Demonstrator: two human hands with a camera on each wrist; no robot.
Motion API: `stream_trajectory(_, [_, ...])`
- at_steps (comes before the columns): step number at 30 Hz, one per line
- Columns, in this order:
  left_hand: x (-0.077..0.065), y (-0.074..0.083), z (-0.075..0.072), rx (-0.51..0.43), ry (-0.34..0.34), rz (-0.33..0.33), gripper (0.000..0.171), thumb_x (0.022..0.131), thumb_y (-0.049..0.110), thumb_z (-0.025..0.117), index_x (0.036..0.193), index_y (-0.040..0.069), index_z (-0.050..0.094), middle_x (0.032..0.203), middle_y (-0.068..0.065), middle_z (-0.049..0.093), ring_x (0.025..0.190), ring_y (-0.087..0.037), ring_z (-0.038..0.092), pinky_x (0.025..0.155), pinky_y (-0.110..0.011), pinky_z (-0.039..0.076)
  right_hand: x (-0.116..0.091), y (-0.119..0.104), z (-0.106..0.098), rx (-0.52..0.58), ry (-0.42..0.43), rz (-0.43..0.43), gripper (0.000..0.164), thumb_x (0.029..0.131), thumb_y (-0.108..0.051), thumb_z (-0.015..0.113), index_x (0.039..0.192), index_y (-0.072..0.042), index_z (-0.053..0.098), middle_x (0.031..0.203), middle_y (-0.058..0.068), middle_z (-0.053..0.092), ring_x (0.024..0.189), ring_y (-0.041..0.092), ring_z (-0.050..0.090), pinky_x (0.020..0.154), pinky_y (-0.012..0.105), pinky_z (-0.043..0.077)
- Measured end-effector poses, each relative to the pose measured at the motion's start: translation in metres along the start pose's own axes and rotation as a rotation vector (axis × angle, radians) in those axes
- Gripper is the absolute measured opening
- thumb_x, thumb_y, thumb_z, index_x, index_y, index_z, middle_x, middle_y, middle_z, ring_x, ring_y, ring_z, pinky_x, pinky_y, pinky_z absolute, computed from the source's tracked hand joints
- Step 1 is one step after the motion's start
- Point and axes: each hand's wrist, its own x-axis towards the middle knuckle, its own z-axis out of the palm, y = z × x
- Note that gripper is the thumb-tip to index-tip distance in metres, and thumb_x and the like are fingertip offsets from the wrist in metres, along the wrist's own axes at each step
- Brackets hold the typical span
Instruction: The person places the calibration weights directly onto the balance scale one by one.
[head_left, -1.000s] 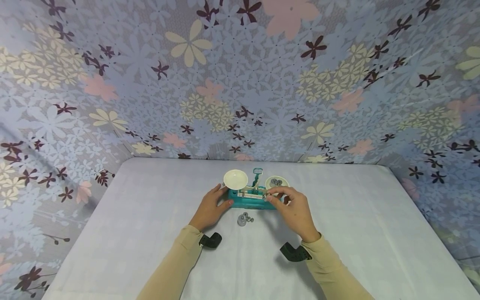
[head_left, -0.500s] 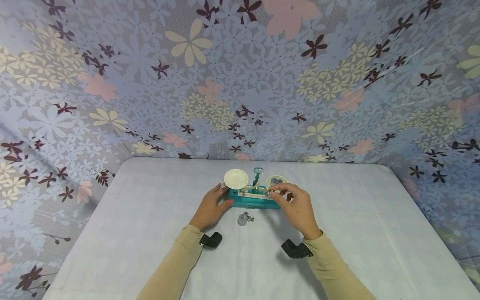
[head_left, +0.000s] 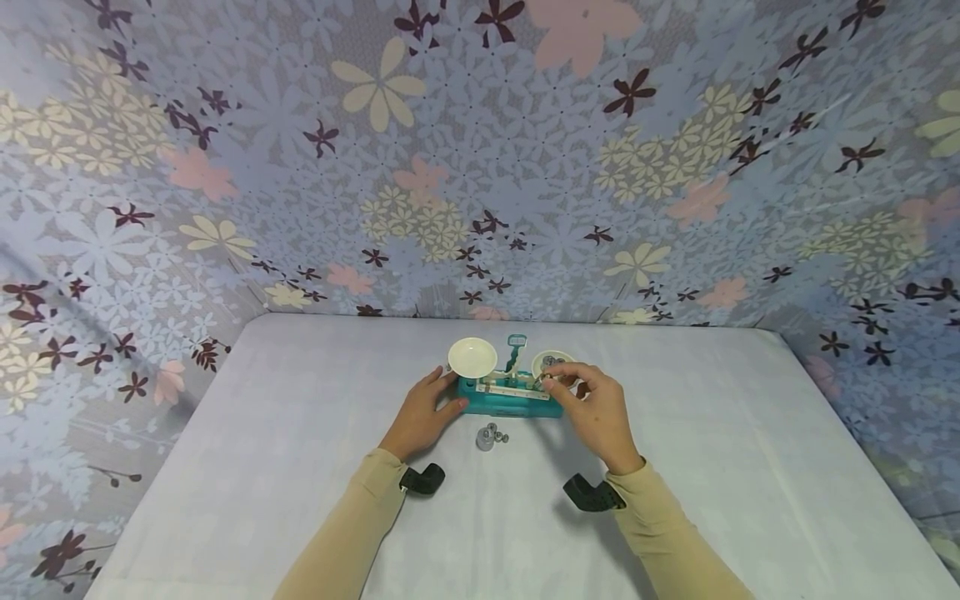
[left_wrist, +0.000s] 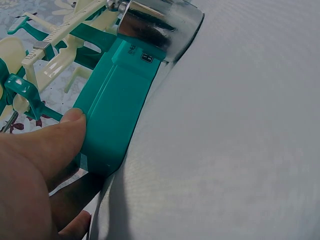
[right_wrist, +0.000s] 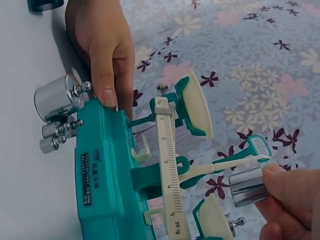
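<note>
A teal balance scale (head_left: 512, 407) stands on the cloth, with two cream pans on its beam. My left hand (head_left: 422, 417) grips the left end of its base; in the left wrist view the thumb (left_wrist: 70, 127) presses the front edge and the fingers lie behind. Between thumb and fingers my right hand (head_left: 596, 421) pinches a shiny metal weight (right_wrist: 248, 186), close to the right pan (head_left: 537, 365). Several weights (head_left: 551, 362) sit in that pan, partly hidden by the hand. Nothing shows in the left pan (head_left: 472, 357).
In front of the base, a large weight (head_left: 485, 439) and several small ones (head_left: 500, 437) stand on the white cloth (head_left: 337, 375). A graduated ruler beam (right_wrist: 170, 165) runs along the scale. Behind the table hangs a flowered curtain (head_left: 480, 167).
My right hand has shifted slightly right, carrying the pinched weight from over the ruler beam toward the right pan. My left hand has stayed on the base.
</note>
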Motion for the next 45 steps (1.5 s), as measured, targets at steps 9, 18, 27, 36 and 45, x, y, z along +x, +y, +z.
stream_trajectory(9, [0.000,-0.001,0.000,0.016,-0.003,-0.015,0.061,0.100,0.037,0.062,0.151,0.007,0.046,0.159,-0.020,0.033,0.147,-0.041,0.030,0.119,-0.058,0.025,0.003,0.001,0.001,-0.034,0.019,-0.011,0.013,0.090,-0.014,0.078,0.102,-0.009,0.077,0.091,0.004,0.071,0.082,0.015,0.056,0.069,0.027,0.043])
stream_trajectory(18, [0.000,-0.002,0.002,0.018,-0.006,-0.028,0.061,0.100,0.036,0.062,0.151,0.007,0.046,0.160,-0.020,0.032,0.147,-0.040,0.029,0.119,-0.057,0.024,0.004,0.005,0.002,-0.045,0.037,-0.030,0.014,0.089,-0.013,0.078,0.102,-0.009,0.077,0.090,0.004,0.070,0.080,0.015,0.055,0.068,0.027,0.042])
stream_trajectory(27, [-0.001,0.000,0.000,0.013,0.003,-0.011,0.060,0.100,0.036,0.062,0.149,0.005,0.048,0.158,-0.022,0.034,0.145,-0.042,0.031,0.118,-0.059,0.026,0.005,0.009,0.004,-0.096,0.067,-0.062,0.014,0.088,-0.013,0.079,0.102,-0.008,0.077,0.088,0.006,0.070,0.076,0.020,0.054,0.065,0.029,0.040])
stream_trajectory(36, [0.000,-0.001,0.000,0.021,0.001,-0.010,0.060,0.100,0.037,0.061,0.150,0.006,0.047,0.159,-0.022,0.034,0.146,-0.042,0.031,0.118,-0.059,0.026,0.007,0.012,0.005,-0.121,0.075,-0.097,0.012,0.088,-0.011,0.079,0.100,-0.008,0.078,0.083,0.004,0.067,0.077,0.021,0.056,0.064,0.030,0.040])
stream_trajectory(45, [0.000,0.000,0.000,0.017,0.003,-0.002,0.059,0.100,0.036,0.061,0.149,0.005,0.048,0.158,-0.022,0.035,0.146,-0.042,0.031,0.119,-0.059,0.026,0.007,0.015,0.006,-0.135,0.080,-0.102,0.012,0.087,-0.011,0.080,0.098,-0.008,0.079,0.082,0.004,0.068,0.077,0.023,0.056,0.065,0.030,0.039])
